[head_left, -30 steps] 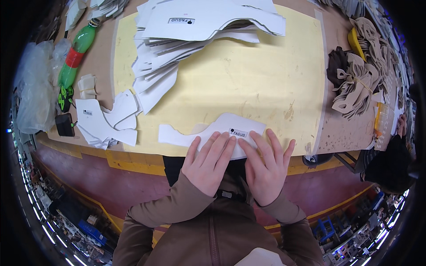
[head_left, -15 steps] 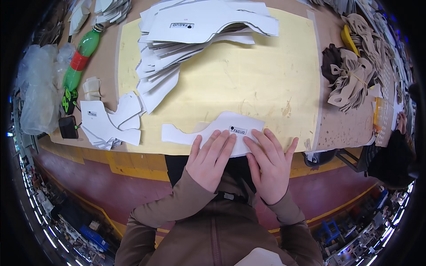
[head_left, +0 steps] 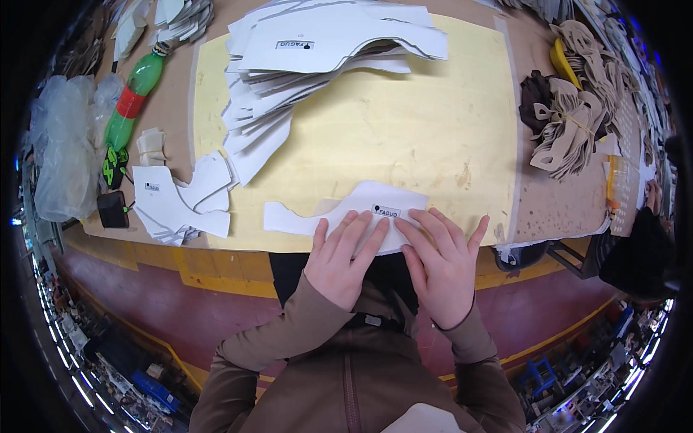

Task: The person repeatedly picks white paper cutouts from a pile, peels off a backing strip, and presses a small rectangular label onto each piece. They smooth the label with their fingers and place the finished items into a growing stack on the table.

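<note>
A white cut shoe-upper piece point(head_left: 346, 203) lies flat at the table's near edge, with a small dark-framed label point(head_left: 386, 211) on it. My left hand point(head_left: 343, 260) rests on the piece left of the label, fingers stretched out and tips pressed down. From the right, my right hand point(head_left: 444, 267) lies on it too, fingers spread, thumb and index just below the label. The fingers cover part of the piece's lower edge. Farther off, a large fanned stack of white pieces point(head_left: 325, 43) bears a similar label on top.
Yellow sheet point(head_left: 404, 123) covers the table's middle. At left are a smaller white stack point(head_left: 180, 206), a phone point(head_left: 112, 209), a green bottle point(head_left: 144, 76) and a plastic bag point(head_left: 61, 144). Bundled beige pieces point(head_left: 570, 130) and a yellow container point(head_left: 566, 65) sit at right. Another person's hand point(head_left: 652, 195) shows far right.
My hands stay on the white piece with nearly the same spread. The fingertips by the label shift very slightly; the view moves a little. Nothing is picked up or let go.
</note>
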The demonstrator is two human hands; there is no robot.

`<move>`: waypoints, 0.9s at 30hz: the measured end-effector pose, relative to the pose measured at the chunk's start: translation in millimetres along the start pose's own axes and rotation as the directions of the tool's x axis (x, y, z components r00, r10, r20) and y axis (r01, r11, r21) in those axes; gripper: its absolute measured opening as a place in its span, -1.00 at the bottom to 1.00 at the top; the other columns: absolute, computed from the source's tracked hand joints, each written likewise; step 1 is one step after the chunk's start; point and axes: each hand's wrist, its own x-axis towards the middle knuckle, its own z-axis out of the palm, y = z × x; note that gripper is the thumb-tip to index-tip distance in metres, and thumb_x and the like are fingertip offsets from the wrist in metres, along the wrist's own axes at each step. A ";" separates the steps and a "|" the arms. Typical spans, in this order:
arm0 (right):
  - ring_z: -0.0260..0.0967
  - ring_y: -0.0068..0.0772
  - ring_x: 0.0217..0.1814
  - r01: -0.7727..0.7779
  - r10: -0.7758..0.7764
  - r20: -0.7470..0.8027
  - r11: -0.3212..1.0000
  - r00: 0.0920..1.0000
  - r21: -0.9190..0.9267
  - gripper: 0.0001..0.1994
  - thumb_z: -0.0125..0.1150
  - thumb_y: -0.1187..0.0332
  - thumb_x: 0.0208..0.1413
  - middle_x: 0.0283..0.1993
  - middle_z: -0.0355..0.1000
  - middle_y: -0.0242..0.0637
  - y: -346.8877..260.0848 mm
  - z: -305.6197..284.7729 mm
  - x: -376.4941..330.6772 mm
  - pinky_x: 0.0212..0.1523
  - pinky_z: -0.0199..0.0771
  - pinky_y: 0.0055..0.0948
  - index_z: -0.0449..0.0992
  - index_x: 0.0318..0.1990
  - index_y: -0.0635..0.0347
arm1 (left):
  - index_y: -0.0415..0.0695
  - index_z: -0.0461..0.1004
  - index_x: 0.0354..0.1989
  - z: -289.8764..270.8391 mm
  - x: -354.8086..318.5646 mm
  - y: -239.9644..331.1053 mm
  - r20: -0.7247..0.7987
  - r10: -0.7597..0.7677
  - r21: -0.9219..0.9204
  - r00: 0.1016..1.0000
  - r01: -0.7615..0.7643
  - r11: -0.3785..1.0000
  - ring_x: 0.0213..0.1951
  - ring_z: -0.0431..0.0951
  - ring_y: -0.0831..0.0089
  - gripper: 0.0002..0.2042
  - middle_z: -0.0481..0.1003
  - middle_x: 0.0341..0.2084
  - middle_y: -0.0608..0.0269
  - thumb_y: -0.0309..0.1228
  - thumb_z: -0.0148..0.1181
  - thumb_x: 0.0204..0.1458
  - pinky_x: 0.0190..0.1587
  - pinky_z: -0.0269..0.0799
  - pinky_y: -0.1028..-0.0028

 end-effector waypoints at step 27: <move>0.53 -0.28 -0.04 -0.034 0.253 -0.244 0.756 0.936 0.654 -0.82 0.16 0.67 0.16 -0.08 0.55 -0.12 38.4 -0.4 -28.8 0.01 0.49 -0.44 0.62 -0.12 0.36 | -0.19 0.49 0.16 -29.7 -21.9 -49.5 -0.216 -0.208 -0.160 0.954 0.175 0.971 0.17 0.41 0.06 -0.51 0.46 0.09 0.12 -0.40 0.38 -0.01 0.27 0.26 0.13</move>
